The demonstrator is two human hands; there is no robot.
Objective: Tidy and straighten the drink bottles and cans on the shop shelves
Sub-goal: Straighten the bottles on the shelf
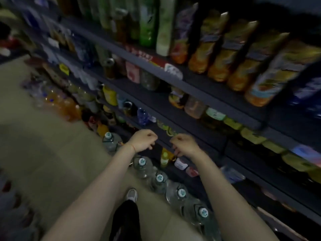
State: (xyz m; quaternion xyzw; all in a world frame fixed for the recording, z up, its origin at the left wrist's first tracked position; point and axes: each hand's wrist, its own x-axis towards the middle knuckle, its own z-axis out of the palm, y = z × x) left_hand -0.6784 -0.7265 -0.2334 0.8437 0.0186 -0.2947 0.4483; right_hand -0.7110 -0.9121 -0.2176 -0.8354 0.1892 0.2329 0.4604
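- Bottles (218,54) stand upright on dark shelves (191,87), up and right of both hands; nearest shelf edge just beyond the knuckles.
- Left hand (142,140) and right hand (185,145) near each other, fingers curled, gripping nothing visible; equally near.
- Water jugs (159,179) on floor: five caps counted.
- Orange-bottomed bottles, top shelf: about five; blurred.

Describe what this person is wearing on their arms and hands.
Both forearms are bare, with no sleeves in view. The left wrist carries a thin red string bracelet. The left hand and right hand have no gloves; any rings are too blurred to tell.
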